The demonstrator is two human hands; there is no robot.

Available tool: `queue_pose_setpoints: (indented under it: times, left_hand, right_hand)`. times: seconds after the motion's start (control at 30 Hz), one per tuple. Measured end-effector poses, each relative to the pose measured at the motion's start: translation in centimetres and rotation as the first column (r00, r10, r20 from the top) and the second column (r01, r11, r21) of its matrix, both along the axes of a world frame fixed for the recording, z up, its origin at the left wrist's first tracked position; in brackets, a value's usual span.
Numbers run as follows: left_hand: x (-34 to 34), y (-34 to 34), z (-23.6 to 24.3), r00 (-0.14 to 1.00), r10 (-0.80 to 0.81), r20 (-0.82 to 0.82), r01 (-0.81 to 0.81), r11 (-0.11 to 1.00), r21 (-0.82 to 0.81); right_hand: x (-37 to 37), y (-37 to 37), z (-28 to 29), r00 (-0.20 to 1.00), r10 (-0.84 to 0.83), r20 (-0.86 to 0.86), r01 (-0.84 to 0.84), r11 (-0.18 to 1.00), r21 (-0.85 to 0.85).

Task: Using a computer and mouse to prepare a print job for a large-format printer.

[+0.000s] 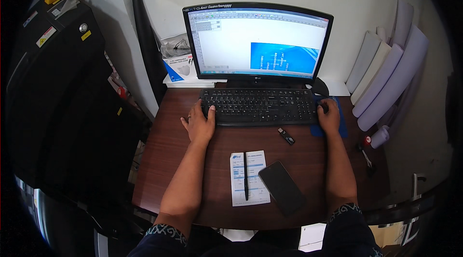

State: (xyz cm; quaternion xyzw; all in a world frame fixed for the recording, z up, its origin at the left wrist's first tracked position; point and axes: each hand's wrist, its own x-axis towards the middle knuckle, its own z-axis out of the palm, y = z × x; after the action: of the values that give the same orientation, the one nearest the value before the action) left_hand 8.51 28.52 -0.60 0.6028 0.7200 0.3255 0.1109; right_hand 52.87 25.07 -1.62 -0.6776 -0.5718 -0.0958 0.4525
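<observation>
My left hand point(198, 121) rests at the left end of a black keyboard point(263, 107), its fingers spread over the corner keys and the thumb on the near edge. On a blue mouse pad point(342, 125), my right hand point(329, 118) is curled over a dark mouse point(324, 107), most of which it hides. Behind the keyboard stands a black monitor point(231, 42), showing a drawing program with a blue rectangular design. A black USB stick point(286, 136) lies just in front of the keyboard. Nearer to me, a black pen point(246, 180) lies across a printed paper slip point(259, 192), beside a dark smartphone point(281, 187).
Rolls of white and lilac sheet material point(395, 73) lean against the wall at right. A large black machine point(62, 97) fills the left side. A dark roll point(147, 47) and a white box point(181, 69) stand left of the monitor. The brown desk point(164, 160) has a rounded front.
</observation>
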Motion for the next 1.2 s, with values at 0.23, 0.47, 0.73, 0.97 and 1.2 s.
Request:
queue_pose_setpoints:
  times: [0.23, 0.47, 0.73, 0.97, 1.2]
  left_hand:
    - [0.2, 0.0, 0.1, 1.000, -0.011, 0.003, 0.011, 1.000, -0.009]
    - [0.0, 0.0, 0.0, 1.000, -0.006, -0.002, 0.006, 1.000, 0.003]
    - [0.2, 0.1, 0.0, 1.000, -0.006, 0.001, 0.006, 1.000, 0.002]
    - [-0.1, 0.2, -0.2, 1.000, -0.003, 0.004, 0.003, 1.000, 0.009]
    - [0.3, 0.0, -0.2, 1.000, -0.012, 0.008, 0.012, 0.999, 0.038]
  right_hand:
    - [0.7, -0.1, -0.3, 0.999, -0.014, 0.041, 0.016, 0.999, -0.036]
    - [0.0, -0.3, 0.2, 1.000, -0.015, 0.003, 0.015, 0.999, -0.037]
    - [0.4, -0.1, -0.2, 0.996, -0.017, 0.085, 0.013, 0.999, 0.047]
    - [0.4, 0.2, -0.3, 1.000, 0.023, 0.020, -0.023, 1.000, 0.004]
    - [1.2, 0.3, -0.8, 0.995, 0.082, 0.050, -0.082, 0.997, 0.000]
